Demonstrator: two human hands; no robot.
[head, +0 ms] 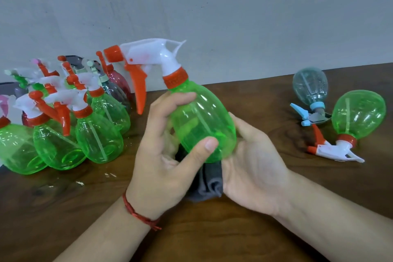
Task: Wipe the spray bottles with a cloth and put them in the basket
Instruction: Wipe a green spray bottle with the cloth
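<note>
A green spray bottle [200, 117] with a white head and orange trigger is held up over the middle of the table, nozzle pointing left. My left hand [163, 155] grips its body, thumb across the front. My right hand [251, 168] cups the bottle's right side and presses a grey cloth [207, 185] under its base. The cloth is mostly hidden between my hands. No basket is visible.
Several spray bottles [63, 125], mostly green with a few dark red ones, stand crowded at the left. At the right, a clear blue-grey bottle [309, 89] and a green bottle [359, 112] lie on their sides. The brown wooden table [212, 229] meets a grey wall behind.
</note>
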